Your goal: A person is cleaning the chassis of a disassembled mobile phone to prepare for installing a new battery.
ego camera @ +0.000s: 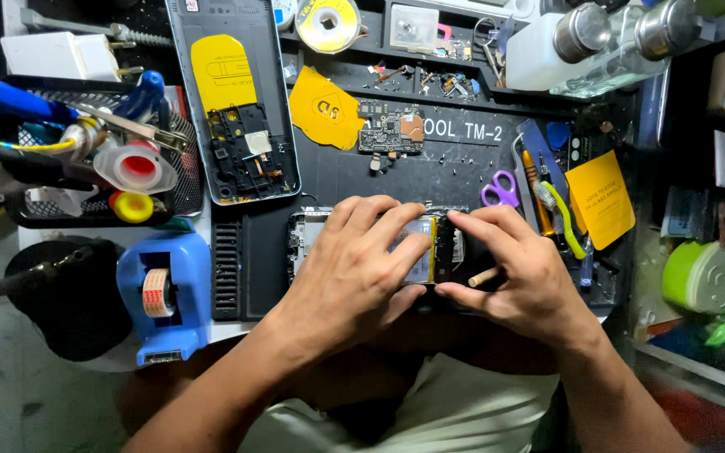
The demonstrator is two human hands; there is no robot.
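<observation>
Both hands are working close together at the middle of the dark mat (pixel 463 172) on the counter, thumbs nearly meeting. The left hand (pixel 354 268) is lying flat over an opened phone (pixel 312 231), fingers spread and pressing down on its insides, not gripping anything. The right hand (pixel 509 268) is curling over the phone's right end, fingers pinching in around a small pale stick-like tool (pixel 483 276) whose tip is poking out under the thumb. A thin yellow strip (pixel 433 247) is showing on the phone just between the two hands.

Above the phone, a small circuit board (pixel 390 127) is resting on the mat, with a yellow film piece (pixel 323 107) just to its left. Further left, a detached phone back cover (pixel 232 101) is lying inside up, carrying a yellow sticker. Purple-handled scissors (pixel 500 188) are sitting just beyond the right hand's fingers, and a yellow note (pixel 601 197) is lying farther right near a few hand tools. Off the mat on the left, a blue tape dispenser (pixel 165 294) is standing beside a black mesh tray (pixel 86 159) crowded with tubes and pens
</observation>
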